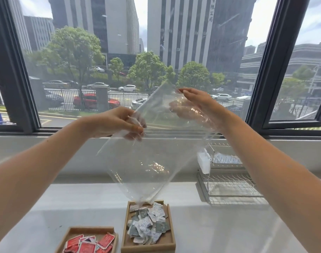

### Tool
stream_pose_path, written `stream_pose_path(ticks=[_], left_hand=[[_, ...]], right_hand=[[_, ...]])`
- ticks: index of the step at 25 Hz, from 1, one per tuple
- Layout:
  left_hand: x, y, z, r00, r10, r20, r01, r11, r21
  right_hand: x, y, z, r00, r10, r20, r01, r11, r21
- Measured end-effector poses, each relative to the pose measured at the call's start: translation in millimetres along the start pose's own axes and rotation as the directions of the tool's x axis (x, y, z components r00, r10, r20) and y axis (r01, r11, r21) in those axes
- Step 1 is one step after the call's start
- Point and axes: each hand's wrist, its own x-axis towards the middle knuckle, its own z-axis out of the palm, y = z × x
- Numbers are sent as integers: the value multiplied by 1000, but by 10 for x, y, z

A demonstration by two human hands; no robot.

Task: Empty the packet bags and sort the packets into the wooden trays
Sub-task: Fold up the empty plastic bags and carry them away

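I hold a clear plastic bag [143, 161] upside down at window height, its lowest corner hanging just above the right wooden tray [169, 232]. My left hand [117, 123] pinches the bag's upper left edge. My right hand [194, 105] grips the upper right part, seen partly through the plastic. The bag looks empty. The right tray holds a pile of several white and grey-green packets [147, 223]. A second wooden tray [90, 230] at the lower left holds several red packets [90, 243].
A white counter [220, 225] runs under the window sill. A wire dish rack [227, 176] with a white piece on its left side stands at the back right. Large windows with dark frames fill the background.
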Motion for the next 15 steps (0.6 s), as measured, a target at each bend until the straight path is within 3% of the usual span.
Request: stream_pose_path(ticks=[3,4,6,10,15], left_hand=[[-22,-96,-14,987,6,-161,-41,976,-215],[-21,-139,-1,977,10,-214,-65,966,-251],[5,-205,52,951,23,-309,-124,942,-312],[55,-256,162,913,-5,-408,-170,905,-391],[-83,-286,64,977,51,-205,-128,916,-380]], right_hand=[[-165,230,-137,993,38,114,-81,909,410],[-188,324,-131,986,22,166,-98,879,467],[-196,486,-39,981,54,186,-124,912,392],[-153,627,143,995,100,12,-101,983,156],[-134,588,43,997,43,-64,-31,983,182]])
